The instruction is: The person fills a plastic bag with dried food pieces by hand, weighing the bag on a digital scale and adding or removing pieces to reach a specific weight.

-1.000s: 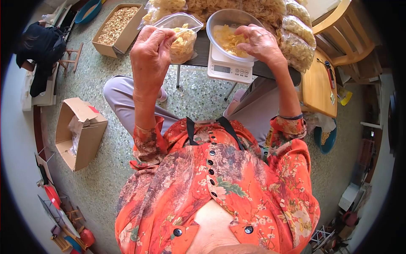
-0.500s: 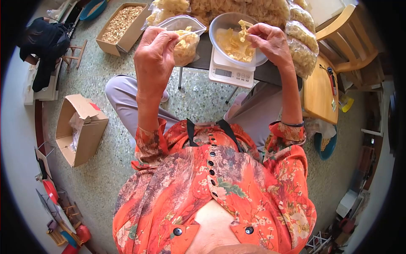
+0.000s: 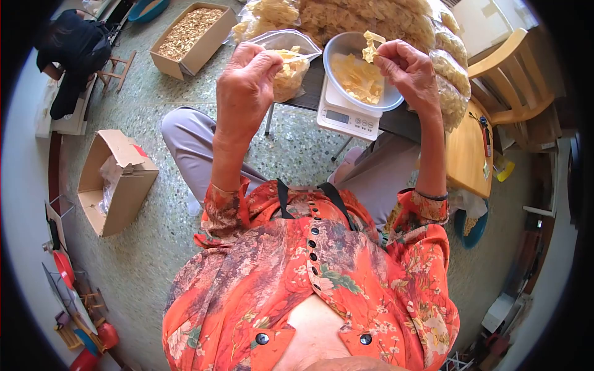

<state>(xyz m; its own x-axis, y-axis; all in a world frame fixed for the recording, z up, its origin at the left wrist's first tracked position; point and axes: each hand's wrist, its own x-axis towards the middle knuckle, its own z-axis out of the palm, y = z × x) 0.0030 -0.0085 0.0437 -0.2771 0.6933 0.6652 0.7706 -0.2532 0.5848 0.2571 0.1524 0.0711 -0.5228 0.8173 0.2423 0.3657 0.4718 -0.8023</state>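
Observation:
My left hand [image 3: 247, 89] pinches the rim of a clear plastic bag [image 3: 289, 77], which is partly filled with pale yellow dried pieces. Its mouth gapes toward the far side. My right hand [image 3: 409, 75] is closed on a curled, pale yellow dried piece [image 3: 370, 47], held above the far right part of a translucent bowl [image 3: 332, 57]. More such flat pieces [image 3: 359, 77] lie in the bowl. Underneath, a white digital scale [image 3: 349, 122] carries the bowl; its display is too small to read.
Filled bags [image 3: 365, 20] are piled behind the bowl on the dark table [image 3: 314, 91]. A carton of dried pieces [image 3: 192, 32] and an open cardboard box [image 3: 117, 182] stand on the floor to the left. On the right is a wooden chair [image 3: 467, 148]. Another person [image 3: 74, 52] sits far left.
The view has shifted slightly, moving the table things right and down in the picture. My right hand keeps its piece, now farther toward the bowl's far rim. My left hand still grips the bag.

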